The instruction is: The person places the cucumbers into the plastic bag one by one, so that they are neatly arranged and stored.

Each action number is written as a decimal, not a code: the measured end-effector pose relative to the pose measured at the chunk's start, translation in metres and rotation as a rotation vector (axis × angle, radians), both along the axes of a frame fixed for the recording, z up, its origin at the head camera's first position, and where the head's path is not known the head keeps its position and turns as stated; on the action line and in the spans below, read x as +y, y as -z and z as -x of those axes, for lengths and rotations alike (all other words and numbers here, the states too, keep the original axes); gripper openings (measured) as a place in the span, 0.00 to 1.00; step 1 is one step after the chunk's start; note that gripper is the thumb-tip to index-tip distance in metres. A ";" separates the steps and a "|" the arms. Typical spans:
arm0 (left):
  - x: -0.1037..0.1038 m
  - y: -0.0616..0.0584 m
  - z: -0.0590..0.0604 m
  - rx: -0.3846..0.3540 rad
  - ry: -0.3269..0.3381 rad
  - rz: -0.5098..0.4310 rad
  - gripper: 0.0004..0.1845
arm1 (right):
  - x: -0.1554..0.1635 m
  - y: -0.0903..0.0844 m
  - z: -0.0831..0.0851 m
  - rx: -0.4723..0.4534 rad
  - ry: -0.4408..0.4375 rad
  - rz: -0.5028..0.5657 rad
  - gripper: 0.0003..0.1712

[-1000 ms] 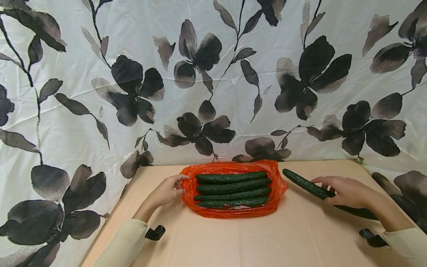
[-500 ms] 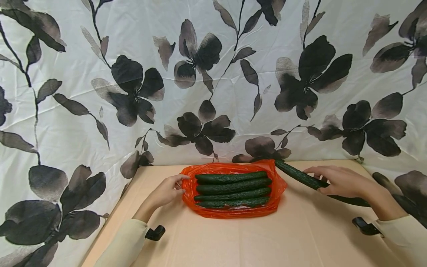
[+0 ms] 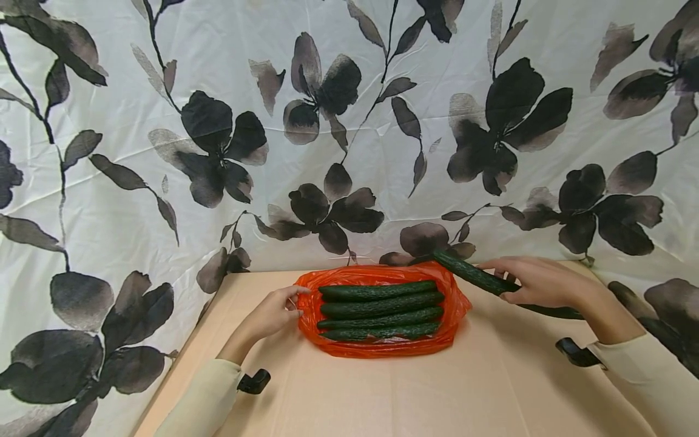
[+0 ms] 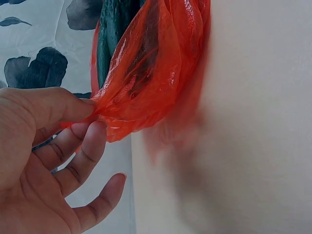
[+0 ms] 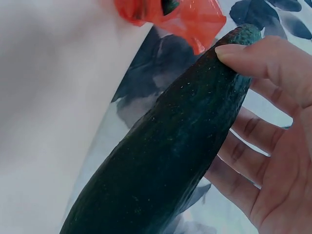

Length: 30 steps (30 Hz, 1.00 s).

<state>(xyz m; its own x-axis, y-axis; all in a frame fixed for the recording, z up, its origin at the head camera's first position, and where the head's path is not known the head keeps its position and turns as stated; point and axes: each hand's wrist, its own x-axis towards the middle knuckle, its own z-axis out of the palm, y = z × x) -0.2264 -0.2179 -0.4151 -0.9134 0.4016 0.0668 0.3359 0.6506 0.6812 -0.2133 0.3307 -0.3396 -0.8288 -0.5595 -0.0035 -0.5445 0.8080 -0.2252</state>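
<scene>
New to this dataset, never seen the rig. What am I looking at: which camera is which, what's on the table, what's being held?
No robot here: a person works with two bare hands, wearing one camera on the head and one on each wrist. The wide picture is the head view, looking down at a tan table before a flower-print cloth. On the table lies an orange plastic bag with four cucumbers on it. The left wrist close-up shows the left hand pinching the bag's edge. The right wrist close-up shows the right hand gripping a fifth cucumber, lifted off the table with its tip near the bag's far right corner.
</scene>
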 end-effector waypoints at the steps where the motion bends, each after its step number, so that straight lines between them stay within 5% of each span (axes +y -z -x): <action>1: 0.000 0.000 0.000 0.000 0.000 -0.002 0.24 | -0.003 -0.001 0.001 0.004 -0.006 0.004 0.36; 30: 0.007 0.003 0.004 0.011 -0.009 0.014 0.25 | -0.077 -0.010 0.031 0.045 -0.212 0.003 0.34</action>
